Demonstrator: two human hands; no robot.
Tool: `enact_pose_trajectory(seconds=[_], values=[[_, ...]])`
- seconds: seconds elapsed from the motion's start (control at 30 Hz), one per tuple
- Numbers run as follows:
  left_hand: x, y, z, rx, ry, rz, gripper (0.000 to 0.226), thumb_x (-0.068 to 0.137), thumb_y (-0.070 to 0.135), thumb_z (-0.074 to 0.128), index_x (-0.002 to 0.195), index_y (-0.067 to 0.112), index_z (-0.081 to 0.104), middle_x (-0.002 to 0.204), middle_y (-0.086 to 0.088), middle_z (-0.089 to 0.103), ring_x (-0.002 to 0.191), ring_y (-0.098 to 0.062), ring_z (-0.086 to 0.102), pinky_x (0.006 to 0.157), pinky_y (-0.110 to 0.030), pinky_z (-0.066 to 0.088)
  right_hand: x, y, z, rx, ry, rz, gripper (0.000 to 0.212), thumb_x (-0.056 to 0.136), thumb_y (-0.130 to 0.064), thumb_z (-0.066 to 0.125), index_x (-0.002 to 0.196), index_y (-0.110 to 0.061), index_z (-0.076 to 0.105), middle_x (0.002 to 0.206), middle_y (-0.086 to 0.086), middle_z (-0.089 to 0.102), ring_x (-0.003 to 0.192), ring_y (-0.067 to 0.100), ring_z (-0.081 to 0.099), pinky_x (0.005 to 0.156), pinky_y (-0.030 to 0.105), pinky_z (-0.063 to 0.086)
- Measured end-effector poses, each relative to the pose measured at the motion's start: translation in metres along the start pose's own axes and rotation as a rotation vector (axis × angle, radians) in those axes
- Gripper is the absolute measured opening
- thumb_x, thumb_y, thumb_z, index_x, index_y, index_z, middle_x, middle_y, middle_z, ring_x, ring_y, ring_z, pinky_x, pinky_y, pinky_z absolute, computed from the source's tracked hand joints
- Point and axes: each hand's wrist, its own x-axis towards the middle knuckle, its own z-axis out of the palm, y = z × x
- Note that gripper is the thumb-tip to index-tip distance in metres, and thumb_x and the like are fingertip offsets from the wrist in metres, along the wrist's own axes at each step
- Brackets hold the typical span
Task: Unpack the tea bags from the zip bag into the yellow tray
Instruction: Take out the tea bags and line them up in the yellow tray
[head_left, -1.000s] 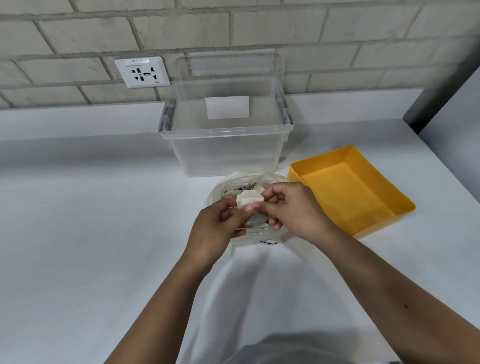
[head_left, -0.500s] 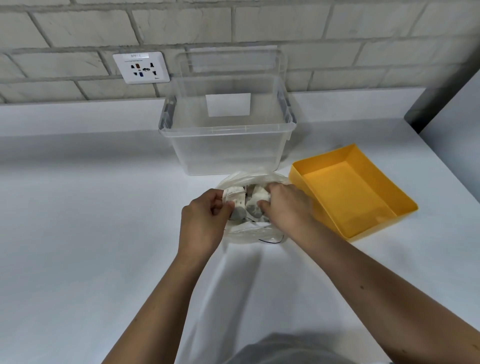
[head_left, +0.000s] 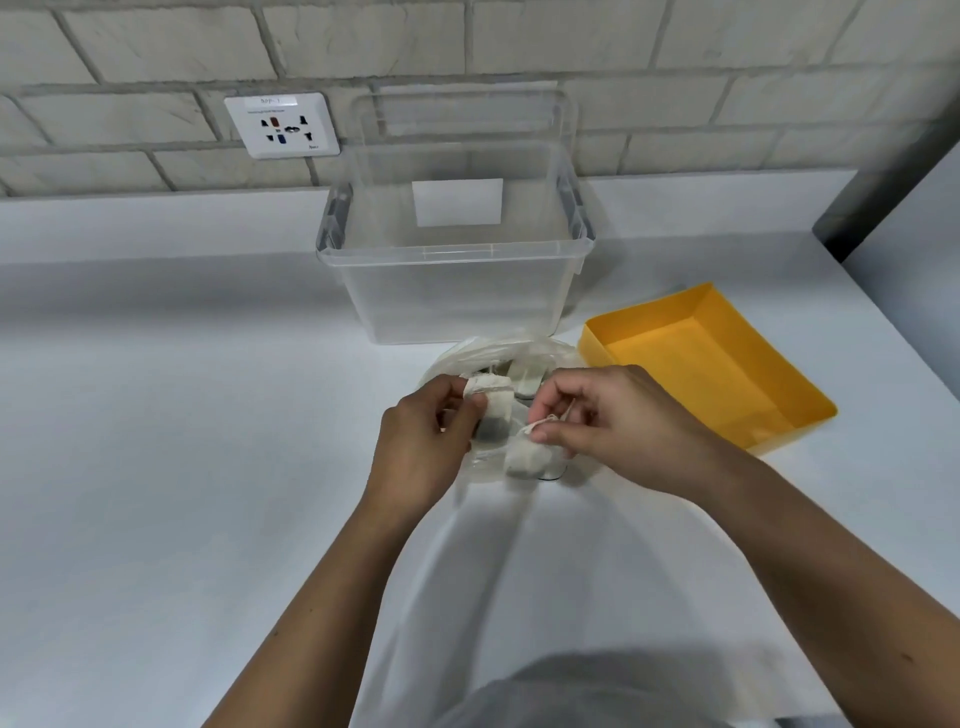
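One tea bag (head_left: 493, 410) sits gripped in the left hand (head_left: 426, 447); the right hand (head_left: 618, 421) pinches a second bag (head_left: 527, 457), both above the zip bag (head_left: 483, 353) on the desk (head_left: 208, 467). Tray (head_left: 727, 395) lies just right.

The tray (head_left: 748, 358) is glowing a plain bright yellow. The tea bags (head_left: 496, 402) are showing off-white paper, shading dark grey toward the bottom. The zip bag (head_left: 488, 353) is looking clear and milky. The wall socket (head_left: 283, 126) is showing white with black, red-brown and blue marks.
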Motion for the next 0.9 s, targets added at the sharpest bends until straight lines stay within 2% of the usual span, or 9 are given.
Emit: enact_pose_trajectory(seconds=[0.1,0.2,0.3,0.37,0.47,0.6,0.67,0.77,0.9], values=[[-0.004,0.007,0.007,-0.164,-0.102,-0.09,0.012,0.099,0.022,0.06,0.097,0.019,0.072,0.078,-0.003,0.072,0.084,-0.025,0.07,0.078,-0.04,0.062,0.014,0.0,0.008,0.024,0.038,-0.022,0.007,0.081,-0.019,0.077,0.085,-0.018,0.072,0.066,-0.007,0.066,0.058,0.005,0.065,0.058,0.013,0.046],[-0.006,0.011,0.006,-0.26,-0.135,-0.158,0.017,0.101,0.02,0.056,0.101,0.013,0.071,0.086,-0.015,0.072,0.085,-0.03,0.07,0.077,-0.037,0.063,0.03,0.003,0.013,-0.025,0.099,-0.028,0.008,0.081,-0.019,0.077,0.087,-0.018,0.071,0.063,-0.009,0.064,0.056,0.006,0.065,0.059,0.019,0.052],[-0.006,0.011,0.001,-0.3,-0.178,-0.171,0.017,0.099,0.024,0.059,0.108,0.014,0.071,0.089,-0.008,0.072,0.084,-0.017,0.071,0.08,-0.036,0.062,0.039,0.003,0.014,-0.029,0.125,-0.029,0.016,0.079,-0.017,0.079,0.091,-0.017,0.068,0.067,-0.005,0.064,0.055,0.008,0.065,0.061,0.027,0.055],[-0.007,0.011,0.001,-0.288,-0.203,-0.16,0.02,0.093,0.021,0.068,0.113,0.017,0.069,0.087,-0.004,0.074,0.086,-0.016,0.072,0.079,-0.035,0.062,0.042,0.002,0.015,0.035,0.116,-0.011,0.021,0.08,-0.013,0.078,0.095,-0.015,0.064,0.071,0.0,0.067,0.056,0.014,0.067,0.058,0.029,0.057],[-0.004,0.008,-0.002,-0.197,-0.043,-0.148,0.022,0.089,0.009,0.07,0.11,0.016,0.07,0.074,0.002,0.073,0.074,-0.017,0.072,0.077,-0.036,0.063,0.048,0.007,0.019,0.195,0.125,0.075,0.016,0.087,-0.013,0.071,0.101,-0.014,0.062,0.074,0.005,0.071,0.057,0.021,0.068,0.057,0.032,0.058],[0.003,0.002,-0.011,0.022,0.139,-0.065,0.016,0.089,0.014,0.068,0.098,0.027,0.071,0.073,0.002,0.073,0.073,-0.023,0.072,0.08,-0.043,0.059,0.054,0.025,0.031,-0.093,0.092,0.138,0.009,0.092,-0.011,0.062,0.099,-0.012,0.069,0.082,0.0,0.069,0.055,0.015,0.067,0.055,0.027,0.058],[0.004,0.002,-0.011,0.061,0.153,-0.043,0.015,0.089,0.016,0.067,0.1,0.026,0.07,0.076,0.004,0.074,0.075,-0.022,0.073,0.08,-0.042,0.058,0.058,0.03,0.038,-0.213,0.024,0.156,0.016,0.088,-0.014,0.068,0.104,-0.013,0.069,0.095,0.0,0.068,0.071,0.019,0.07,0.066,0.029,0.058],[0.004,0.002,-0.008,0.083,0.153,-0.031,0.015,0.089,0.016,0.067,0.101,0.024,0.07,0.076,0.005,0.074,0.075,-0.021,0.072,0.08,-0.041,0.057,0.068,0.037,0.05,-0.361,0.026,0.158,0.036,0.078,-0.023,0.077,0.112,-0.017,0.067,0.109,0.003,0.066,0.102,0.023,0.062,0.085,0.034,0.052],[0.004,0.002,-0.007,0.089,0.144,-0.032,0.015,0.089,0.016,0.066,0.101,0.025,0.071,0.077,0.004,0.074,0.076,-0.022,0.071,0.08,-0.042,0.057,0.075,0.04,0.059,-0.413,0.052,0.164,0.036,0.075,-0.034,0.079,0.105,-0.019,0.066,0.105,0.002,0.066,0.102,0.022,0.06,0.08,0.032,0.049]])
